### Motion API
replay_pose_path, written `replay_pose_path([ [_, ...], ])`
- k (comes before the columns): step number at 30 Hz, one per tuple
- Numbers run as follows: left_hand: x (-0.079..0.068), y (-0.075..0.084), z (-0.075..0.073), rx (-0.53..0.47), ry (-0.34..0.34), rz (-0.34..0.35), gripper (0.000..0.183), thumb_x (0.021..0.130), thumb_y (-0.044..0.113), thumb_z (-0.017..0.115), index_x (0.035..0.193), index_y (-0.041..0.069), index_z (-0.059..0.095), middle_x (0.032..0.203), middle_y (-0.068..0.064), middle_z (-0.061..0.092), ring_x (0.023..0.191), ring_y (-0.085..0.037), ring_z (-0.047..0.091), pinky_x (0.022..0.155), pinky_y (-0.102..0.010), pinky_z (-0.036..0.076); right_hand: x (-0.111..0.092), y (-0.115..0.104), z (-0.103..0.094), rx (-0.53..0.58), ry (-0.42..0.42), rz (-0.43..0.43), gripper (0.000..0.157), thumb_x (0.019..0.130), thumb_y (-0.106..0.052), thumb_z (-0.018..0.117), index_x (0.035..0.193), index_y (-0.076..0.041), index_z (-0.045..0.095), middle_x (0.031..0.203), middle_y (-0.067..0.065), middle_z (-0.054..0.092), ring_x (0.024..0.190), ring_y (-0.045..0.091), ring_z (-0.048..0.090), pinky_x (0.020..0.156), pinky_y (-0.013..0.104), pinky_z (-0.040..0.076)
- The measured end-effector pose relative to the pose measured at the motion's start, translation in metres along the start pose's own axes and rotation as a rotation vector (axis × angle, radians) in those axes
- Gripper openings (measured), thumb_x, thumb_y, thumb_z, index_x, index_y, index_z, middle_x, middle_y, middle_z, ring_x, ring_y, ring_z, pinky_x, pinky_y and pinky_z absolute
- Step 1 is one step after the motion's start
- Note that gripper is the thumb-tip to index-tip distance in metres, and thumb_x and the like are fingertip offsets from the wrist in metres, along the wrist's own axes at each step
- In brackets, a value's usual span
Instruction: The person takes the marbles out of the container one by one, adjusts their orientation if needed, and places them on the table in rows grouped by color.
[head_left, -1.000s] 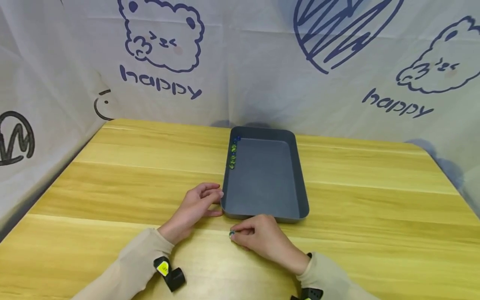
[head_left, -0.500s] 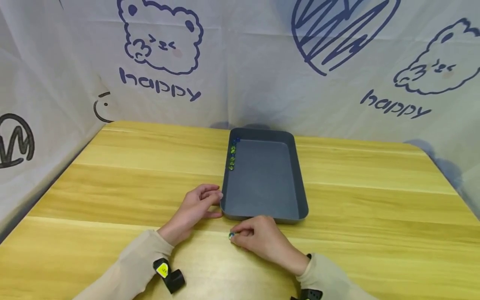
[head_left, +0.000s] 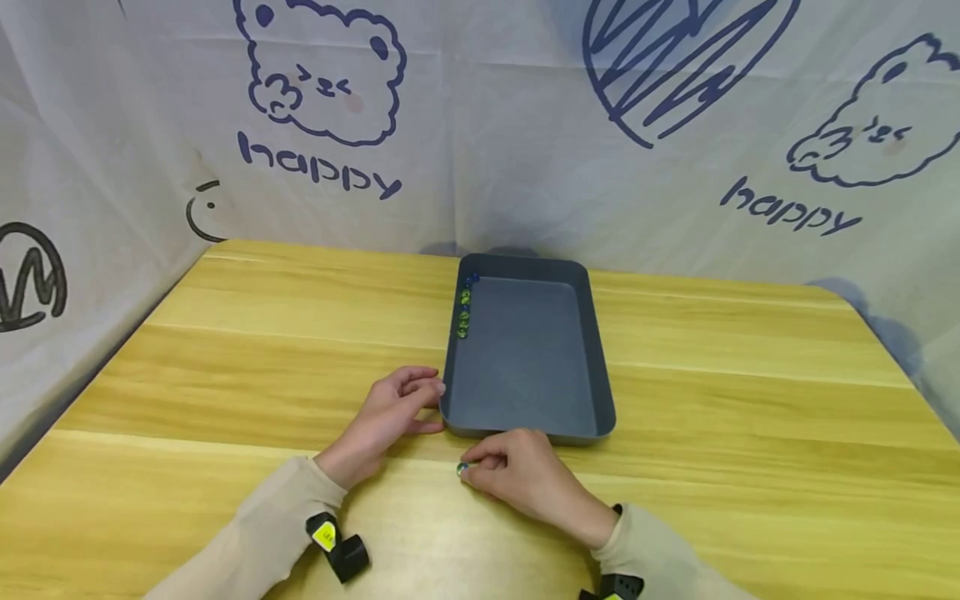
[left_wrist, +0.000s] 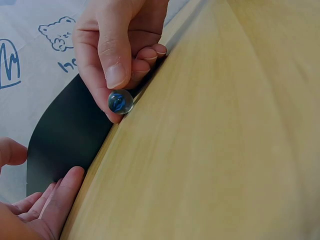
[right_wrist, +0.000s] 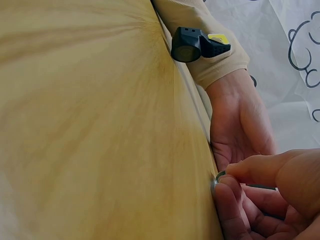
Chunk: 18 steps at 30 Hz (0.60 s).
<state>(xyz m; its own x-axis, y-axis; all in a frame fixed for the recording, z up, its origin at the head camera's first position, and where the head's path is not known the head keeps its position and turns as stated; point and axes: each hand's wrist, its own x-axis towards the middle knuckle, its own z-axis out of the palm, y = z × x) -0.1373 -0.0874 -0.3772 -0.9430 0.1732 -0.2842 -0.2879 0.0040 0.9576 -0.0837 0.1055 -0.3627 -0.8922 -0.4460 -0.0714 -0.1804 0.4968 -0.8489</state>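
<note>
My right hand (head_left: 528,475) pinches a clear glass marble (left_wrist: 120,102) with a blue and green swirl between thumb and fingertip. It is close over the table, just in front of the tray's near side; in the right wrist view the fingers partly cover the marble (right_wrist: 218,179). My left hand (head_left: 386,421) rests at the near left corner of the dark grey rectangular tray (head_left: 604,379), its relaxed fingers touching the outside wall. Several blue and yellow-green marbles (head_left: 463,317) lie in a row along the tray's left inner wall, toward the far corner.
The tray stands on a light wood-grain table (head_left: 750,400). Behind and to the left hangs a white cloth (head_left: 517,167) with drawings and lettering. A black wrist camera (head_left: 349,557) sits on the left sleeve.
Both hands keep their places, and the marble stays in the right hand's pinch. Only a slight shift of the head view shows.
</note>
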Motion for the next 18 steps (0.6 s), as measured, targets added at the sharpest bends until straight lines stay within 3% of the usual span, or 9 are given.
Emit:
replay_pose_path([
  [18,-0.0006,0.0024,-0.0007,0.01,-0.005,0.008,0.041,0.097,0.011,0.055,0.133,-0.006,0.046,0.119,-0.021,0.057,0.101,-0.024,0.06,0.077,-0.033,0.06,0.0007,-0.0026,-0.0021,0.028,-0.03,0.036,0.019,0.086,-0.016,0.073,0.1,-0.004,0.075,0.069,-0.005,0.065,0.056,0.009,0.058,0.05,0.021,0.049],
])
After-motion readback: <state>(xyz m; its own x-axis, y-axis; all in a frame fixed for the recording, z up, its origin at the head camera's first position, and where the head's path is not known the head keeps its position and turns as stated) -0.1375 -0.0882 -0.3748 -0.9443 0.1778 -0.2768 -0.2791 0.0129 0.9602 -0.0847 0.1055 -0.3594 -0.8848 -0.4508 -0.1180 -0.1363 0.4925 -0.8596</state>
